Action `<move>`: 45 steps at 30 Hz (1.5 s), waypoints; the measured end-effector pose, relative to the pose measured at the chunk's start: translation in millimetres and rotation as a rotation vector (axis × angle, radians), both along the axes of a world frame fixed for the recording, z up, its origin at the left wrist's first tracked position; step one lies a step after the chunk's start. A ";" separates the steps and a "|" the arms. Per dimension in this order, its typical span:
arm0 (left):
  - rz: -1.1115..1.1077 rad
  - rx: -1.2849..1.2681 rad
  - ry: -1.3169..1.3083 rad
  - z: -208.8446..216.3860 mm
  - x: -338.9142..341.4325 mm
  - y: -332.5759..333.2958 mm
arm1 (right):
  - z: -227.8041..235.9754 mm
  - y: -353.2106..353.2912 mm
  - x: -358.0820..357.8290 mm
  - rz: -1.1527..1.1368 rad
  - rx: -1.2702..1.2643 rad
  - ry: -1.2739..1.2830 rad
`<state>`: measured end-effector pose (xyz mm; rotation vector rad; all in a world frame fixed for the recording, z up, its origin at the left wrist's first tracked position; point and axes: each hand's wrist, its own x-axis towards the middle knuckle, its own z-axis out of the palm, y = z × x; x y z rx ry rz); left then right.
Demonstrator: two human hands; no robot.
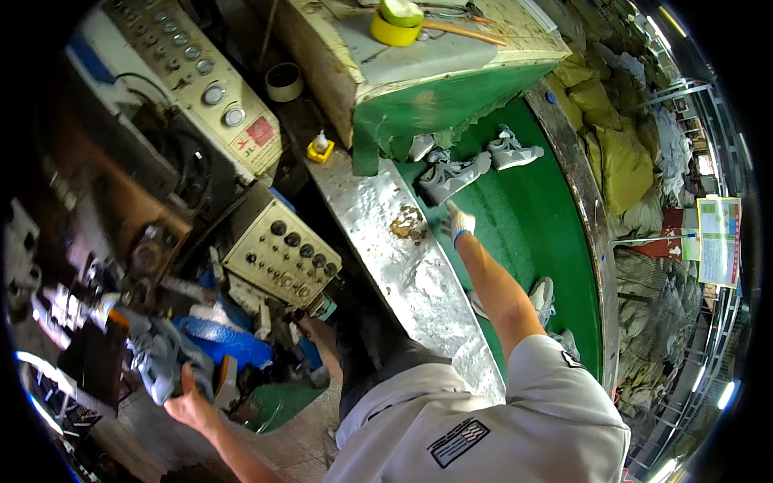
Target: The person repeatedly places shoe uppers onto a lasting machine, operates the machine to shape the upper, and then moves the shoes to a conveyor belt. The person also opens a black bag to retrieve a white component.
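At the lower left, a grey sneaker [165,354] sits among the parts of a machine. My left hand [192,405] is closed on one end of it, with the thumb up along its side. My right arm stretches out over a green conveyor belt [531,221]. My right hand [459,223], in a whitish glove with a blue band at the wrist, has its fingers extended and holds nothing. Just beyond its fingertips lies a grey sneaker [452,179] with a pale sole, apart from the hand. Another grey sneaker [514,150] stands farther right on the belt.
A worn metal ledge [403,233] runs along the belt. Control panels with knobs and gauges [283,251] stand left. Across the belt's far end, a green-fronted cabinet [435,105] carries yellow tape [394,30] and a wooden-handled tool [463,32]. More sneakers [543,299] lie near my right arm.
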<state>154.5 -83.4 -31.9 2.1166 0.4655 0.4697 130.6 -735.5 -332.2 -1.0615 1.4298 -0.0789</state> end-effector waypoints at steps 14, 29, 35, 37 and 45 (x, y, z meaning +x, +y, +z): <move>0.043 0.260 0.043 -15.7 3.4 17.5 | 45.1 -7.7 -6.5 -0.016 0.289 -0.830; -0.050 0.006 -0.087 23.4 10.2 -5.5 | 283.5 351.0 1.5 0.345 1.272 -0.688; -0.110 0.010 0.131 31.8 6.2 11.1 | 307.6 405.8 14.6 0.746 0.713 -0.809; -0.140 0.001 0.070 35.3 5.1 18.7 | 302.5 418.5 14.2 0.695 0.785 -0.788; -0.489 -0.710 0.063 44.2 -12.0 122.3 | 265.9 453.2 34.8 0.523 1.028 -0.651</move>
